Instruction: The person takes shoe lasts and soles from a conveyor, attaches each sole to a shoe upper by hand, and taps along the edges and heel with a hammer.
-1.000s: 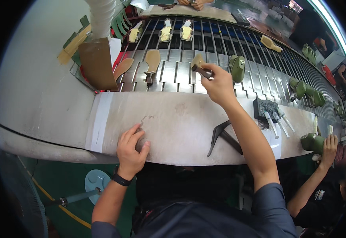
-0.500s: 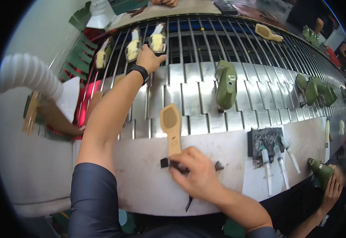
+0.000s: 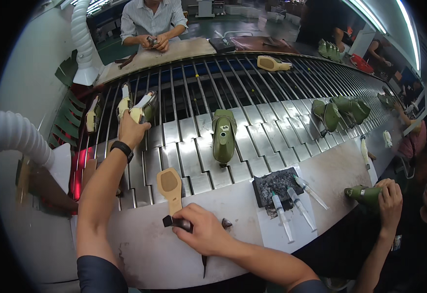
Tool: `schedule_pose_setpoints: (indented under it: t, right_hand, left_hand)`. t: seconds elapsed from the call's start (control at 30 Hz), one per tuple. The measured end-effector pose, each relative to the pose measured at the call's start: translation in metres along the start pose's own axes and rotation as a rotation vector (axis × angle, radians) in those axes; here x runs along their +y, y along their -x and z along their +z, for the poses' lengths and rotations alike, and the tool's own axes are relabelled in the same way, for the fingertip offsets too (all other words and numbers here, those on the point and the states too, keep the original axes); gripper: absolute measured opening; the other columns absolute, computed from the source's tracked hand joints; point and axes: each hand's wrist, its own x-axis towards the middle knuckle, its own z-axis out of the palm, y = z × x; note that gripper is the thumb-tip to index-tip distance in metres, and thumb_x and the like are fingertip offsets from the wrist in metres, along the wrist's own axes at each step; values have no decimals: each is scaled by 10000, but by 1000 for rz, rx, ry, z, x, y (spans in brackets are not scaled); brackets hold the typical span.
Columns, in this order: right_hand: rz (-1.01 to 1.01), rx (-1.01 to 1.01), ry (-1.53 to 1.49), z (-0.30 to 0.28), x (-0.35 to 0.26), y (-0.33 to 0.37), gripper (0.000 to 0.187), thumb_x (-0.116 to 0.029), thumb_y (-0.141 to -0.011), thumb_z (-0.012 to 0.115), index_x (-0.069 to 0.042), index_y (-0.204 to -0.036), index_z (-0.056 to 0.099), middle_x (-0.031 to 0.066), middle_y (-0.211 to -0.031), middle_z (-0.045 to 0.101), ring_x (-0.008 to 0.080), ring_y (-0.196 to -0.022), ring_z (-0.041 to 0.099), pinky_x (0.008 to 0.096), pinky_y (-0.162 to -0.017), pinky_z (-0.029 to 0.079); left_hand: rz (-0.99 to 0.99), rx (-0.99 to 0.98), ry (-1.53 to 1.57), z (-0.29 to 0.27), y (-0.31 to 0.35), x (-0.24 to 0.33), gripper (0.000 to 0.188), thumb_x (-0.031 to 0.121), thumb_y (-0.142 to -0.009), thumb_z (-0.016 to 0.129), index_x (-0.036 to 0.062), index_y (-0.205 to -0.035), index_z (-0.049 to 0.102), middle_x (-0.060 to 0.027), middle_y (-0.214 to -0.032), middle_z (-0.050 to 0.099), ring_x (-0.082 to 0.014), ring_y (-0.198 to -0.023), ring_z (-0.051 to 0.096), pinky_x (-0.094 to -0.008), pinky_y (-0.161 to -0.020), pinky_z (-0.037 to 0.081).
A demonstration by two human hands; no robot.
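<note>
My left hand point(image 3: 131, 131) reaches onto the roller conveyor. Its fingers and thumb are around the near end of a lasted shoe point(image 3: 147, 103), sole side up, with a pale yellow bottom. Touching that one on the left is a second lasted shoe point(image 3: 124, 95). Over the worktable, my right hand point(image 3: 204, 229) is closed on a dark hammer-like tool point(image 3: 179, 223) with a square black end; the palm hides part of it. A tan insole point(image 3: 169, 184) lies just beyond, its narrow end by my right fingers. A dark pointed piece point(image 3: 226, 223) shows beside the knuckles.
A green shoe point(image 3: 223, 139) rests on the metal plates, more green shoes point(image 3: 343, 111) farther right. Several syringes point(image 3: 299, 210) lean on a black block point(image 3: 272, 188). At right, another person's hand point(image 3: 391, 200) holds a green shoe point(image 3: 364, 194). White ducts point(image 3: 25, 136) stand left.
The view has tilted up and shifted right. My left fingers have closed on the right-hand lasted shoe, which now tilts against its neighbour. My right hand keeps the tool beside the insole.
</note>
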Motion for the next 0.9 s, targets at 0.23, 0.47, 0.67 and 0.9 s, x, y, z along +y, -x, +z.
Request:
schedule_pose_setpoints:
  t: [0.23,0.47,0.67,0.9]
  right_hand:
    - [161,83,-289,-1,26,-7,286,-174,-920,775,-7,-1134,687,67,-969,685,140,-872,635,314,-776,522]
    - [242,148,-761,111,-38,84,204,-92,-1010,688,-50,-1201,628,27,-1086,655,100,-979,605,270,-902,503]
    - [-257,367,225,71,-8,95,317,-15,-821,788,32,-1108,661,322,-1466,538,378,-999,654,405,-833,566]
    - [-220,162,474,33,-9,88,314,-203,-886,797,37,-1080,739,323,-1447,575,411,-1336,580,470,-1111,456]
  left_hand:
    - [312,159,58,-161,245,-32,989,137,-688,869,-66,-1525,383,-265,-1356,569,-420,-1253,570,-451,-1082,462]
    - [288,101,-106,-227,423,-44,933,103,-698,884,-50,-1507,444,-253,-1378,551,-438,-1242,582,-484,-1051,494]
    - [152,318,210,-196,447,-79,684,117,-809,843,-37,-1409,552,-232,-1295,628,-412,-1147,652,-452,-970,537]
    - [165,458,92,-172,446,-86,596,262,-825,872,-5,-1291,614,-190,-1071,724,-384,-941,713,-461,-820,571]
